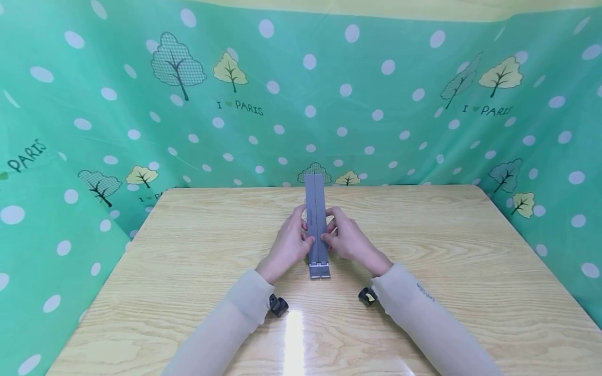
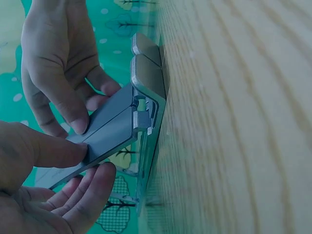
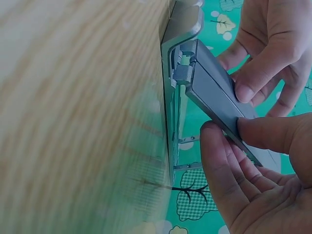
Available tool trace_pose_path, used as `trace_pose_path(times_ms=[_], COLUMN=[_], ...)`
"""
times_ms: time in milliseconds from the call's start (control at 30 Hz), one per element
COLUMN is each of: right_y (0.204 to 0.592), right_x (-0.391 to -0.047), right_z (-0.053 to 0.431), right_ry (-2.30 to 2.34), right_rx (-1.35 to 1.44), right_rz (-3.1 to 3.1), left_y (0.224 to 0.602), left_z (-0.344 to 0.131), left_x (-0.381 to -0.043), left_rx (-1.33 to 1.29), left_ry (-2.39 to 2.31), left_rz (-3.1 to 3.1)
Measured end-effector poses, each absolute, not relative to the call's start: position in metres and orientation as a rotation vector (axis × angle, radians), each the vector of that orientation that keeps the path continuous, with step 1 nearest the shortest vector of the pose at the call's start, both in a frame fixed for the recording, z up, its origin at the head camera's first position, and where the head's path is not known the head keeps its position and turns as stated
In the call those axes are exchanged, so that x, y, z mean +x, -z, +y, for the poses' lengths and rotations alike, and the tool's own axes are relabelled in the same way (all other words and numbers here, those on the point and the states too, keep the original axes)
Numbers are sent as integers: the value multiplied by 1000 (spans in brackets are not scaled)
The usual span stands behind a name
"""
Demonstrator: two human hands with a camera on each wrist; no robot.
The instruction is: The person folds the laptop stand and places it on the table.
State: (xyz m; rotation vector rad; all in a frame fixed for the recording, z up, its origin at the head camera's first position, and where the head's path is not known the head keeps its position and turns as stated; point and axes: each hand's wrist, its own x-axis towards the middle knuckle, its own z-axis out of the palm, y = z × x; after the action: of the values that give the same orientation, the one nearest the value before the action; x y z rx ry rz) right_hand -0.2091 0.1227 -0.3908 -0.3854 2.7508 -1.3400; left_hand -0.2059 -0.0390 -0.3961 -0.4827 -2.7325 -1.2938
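While the grey folding stand (image 1: 311, 209) rests mid-tabletop (image 1: 188, 235), its slim paired upper bars (image 3: 209, 92) tilted and hinged at the near end, the step in hand appears to be setting that angle; the next move likely calls for even two-handed pressure. Left hand (image 1: 288, 240) and right hand (image 1: 350, 239) each pinch an edge, fingers (image 2: 100, 187) curled beneath.

Green dotted fabric (image 1: 324, 70) with printed trees (image 1: 176, 62) hangs behind a wood-grain table (image 1: 437, 250) streaked by bright glare (image 1: 294, 342).
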Motion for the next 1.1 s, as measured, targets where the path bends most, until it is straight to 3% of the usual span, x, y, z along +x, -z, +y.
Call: trace_pose_path(times_ms=[767,1100], right_y=[383,369], right_x=[-199,-212], right_z=[121,142], right_ry=[1137,1121], right_rx=[-287,-339], right_rz=[2858,2884], left_y=[402,394], left_z=[-42,-42], left_x=[-212,-191], left_rx=[-615,-573], left_ry=[1237,922], left_rz=[-2771,-2975])
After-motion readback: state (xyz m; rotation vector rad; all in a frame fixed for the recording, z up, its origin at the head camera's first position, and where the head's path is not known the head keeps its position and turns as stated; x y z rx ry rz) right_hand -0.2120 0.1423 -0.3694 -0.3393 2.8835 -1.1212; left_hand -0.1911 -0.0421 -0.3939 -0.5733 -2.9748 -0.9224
